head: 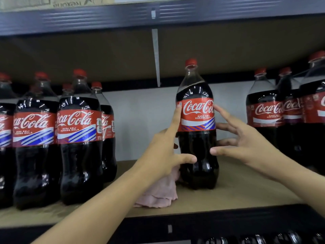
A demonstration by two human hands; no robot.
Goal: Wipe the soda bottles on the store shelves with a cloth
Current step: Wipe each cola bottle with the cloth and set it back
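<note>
A large cola bottle [197,143] with a red cap and red label stands upright alone in the middle of the shelf. My left hand [161,152] is at its left side: the index finger points up along the label edge and the thumb rests on the bottle's waist. A pink cloth [158,192] is bunched under that palm, apparently held by the hidden lower fingers, and droops onto the shelf board. My right hand [246,143] reaches in from the right with spread, nearly straight fingers, whose tips touch the bottle's right side and label.
Several matching bottles [79,138] crowd the left of the wooden shelf [237,196], and more bottles [265,111] stand at the right. A dark shelf rail [105,16] runs overhead. Bottle tops [255,239] show on the shelf below.
</note>
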